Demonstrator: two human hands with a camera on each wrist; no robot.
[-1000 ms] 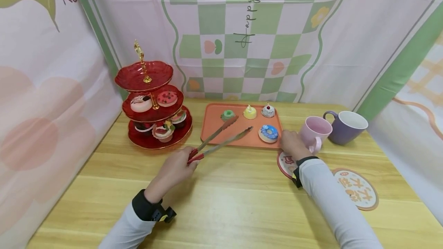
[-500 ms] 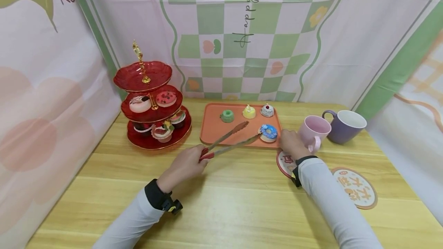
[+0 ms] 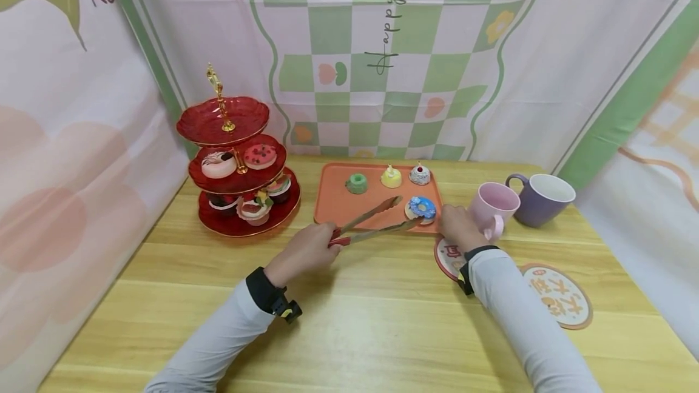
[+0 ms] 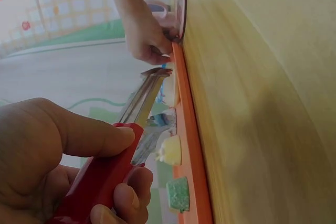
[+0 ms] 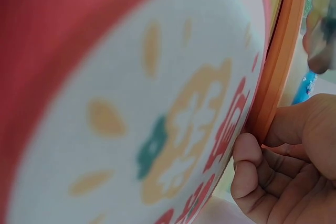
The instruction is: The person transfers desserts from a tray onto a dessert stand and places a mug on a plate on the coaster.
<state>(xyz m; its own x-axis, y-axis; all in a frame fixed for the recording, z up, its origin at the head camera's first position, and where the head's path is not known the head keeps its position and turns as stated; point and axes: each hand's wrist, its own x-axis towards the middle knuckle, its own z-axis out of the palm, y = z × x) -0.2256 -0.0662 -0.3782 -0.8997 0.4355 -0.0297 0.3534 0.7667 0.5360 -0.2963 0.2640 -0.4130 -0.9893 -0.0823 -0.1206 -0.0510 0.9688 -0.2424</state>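
My left hand (image 3: pixel 306 251) grips metal tongs (image 3: pixel 382 231) by their red handles, seen large in the left wrist view. The arms of the tongs are spread, tips over the front right of an orange tray (image 3: pixel 332 199). One tip overlaps the front of a blue-iced doughnut (image 3: pixel 429 206) in the head view; the other is just left of it. My right hand (image 3: pixel 460 227) pinches the tray's front right corner, thumb and fingers at its rim in the right wrist view. Behind the tongs stand a green ring cake (image 3: pixel 357 184), a yellow cake (image 3: pixel 391 177) and a white cake with a cherry (image 3: pixel 420 174).
Left of the tray rises a red three-tier stand (image 3: pixel 221 121) with doughnuts and cupcakes on its lower tiers. A pink mug (image 3: pixel 493 199) is close beside my right hand, with a purple mug (image 3: pixel 540 208) behind. Two round coasters, one red-rimmed (image 3: pixel 448 256), one orange-rimmed (image 3: pixel 557 296), lie in front.
My left hand has carried the tongs rightward across the tray, bringing their spread tips to the blue doughnut. My right hand has stayed at the tray's corner.
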